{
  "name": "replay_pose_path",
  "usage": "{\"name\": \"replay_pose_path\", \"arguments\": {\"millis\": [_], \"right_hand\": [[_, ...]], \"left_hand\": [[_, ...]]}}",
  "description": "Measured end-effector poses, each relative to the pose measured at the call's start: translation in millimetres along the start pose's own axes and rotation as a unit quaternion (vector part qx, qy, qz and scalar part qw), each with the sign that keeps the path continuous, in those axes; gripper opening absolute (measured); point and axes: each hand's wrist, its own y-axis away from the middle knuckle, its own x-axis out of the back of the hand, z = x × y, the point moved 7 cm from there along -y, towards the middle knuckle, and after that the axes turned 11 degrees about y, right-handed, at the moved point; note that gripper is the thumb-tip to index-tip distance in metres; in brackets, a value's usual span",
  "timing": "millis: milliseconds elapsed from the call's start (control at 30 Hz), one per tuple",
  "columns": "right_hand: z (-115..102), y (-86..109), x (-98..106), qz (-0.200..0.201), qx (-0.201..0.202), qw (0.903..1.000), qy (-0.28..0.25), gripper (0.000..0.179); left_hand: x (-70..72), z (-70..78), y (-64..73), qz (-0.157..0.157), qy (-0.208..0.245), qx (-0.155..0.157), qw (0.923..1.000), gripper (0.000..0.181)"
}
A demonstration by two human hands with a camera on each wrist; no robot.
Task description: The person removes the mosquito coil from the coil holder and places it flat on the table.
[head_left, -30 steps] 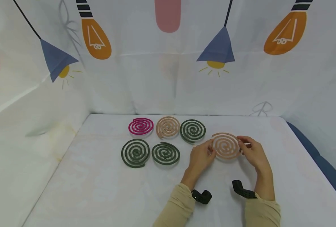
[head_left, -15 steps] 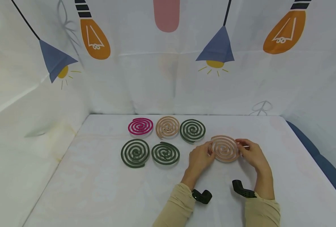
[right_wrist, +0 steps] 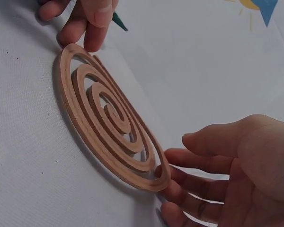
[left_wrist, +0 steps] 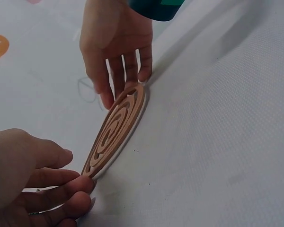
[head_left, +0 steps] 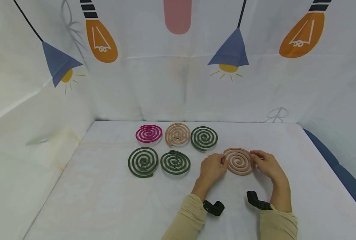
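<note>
Tan spiral coil [head_left: 239, 161] flat on worktop [head_left: 105, 186], steadied at 9 o'clock by left hand [head_left: 212, 168] fingertips, at 3 o'clock by right hand [head_left: 268, 166]; both relaxed, gripping nothing

Between your hands lies a tan, salmon-tinted spiral coil [head_left: 239, 161], its wound bands one even colour. At ten o'clock from it you have a dark green spiral coil [head_left: 204, 138], then a pale tan spiral coil [head_left: 177, 134] and a magenta spiral coil [head_left: 149, 133]. Two more dark green spirals [head_left: 175, 162] [head_left: 143, 162] sit at nine o'clock. Your beige sleeves [head_left: 190, 220] meet black wrist mounts [head_left: 214, 207]. The white backdrop cloth [head_left: 153, 83] carries orange bulbs, blue lampshades and pink shapes.
</note>
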Motion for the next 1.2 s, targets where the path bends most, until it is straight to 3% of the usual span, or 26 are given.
{"name": "replay_pose_path", "arguments": {"millis": [300,633,933,1200], "right_hand": [[0,1.4,-2,-0.006,0.004,0.9999,0.009,0.051],[-7,-0.5,6,0.001,0.026,0.9990,0.037,0.048],[-7,-0.5,4,0.000,0.021,0.9993,0.030,0.050],[-4,0.1,4,0.021,0.014,0.9994,0.024,0.051]], "left_hand": [[-0.9,0.0,1.1,-0.014,0.007,-0.002,0.9999,0.015],[3.9,1.5,-2.1,-0.004,0.037,-0.016,0.9992,0.011],[8.3,0.1,-2.0,-0.011,0.051,0.000,0.9987,0.020],[13.1,1.2,-0.9,-0.003,0.098,-0.017,0.9951,0.018]]}}
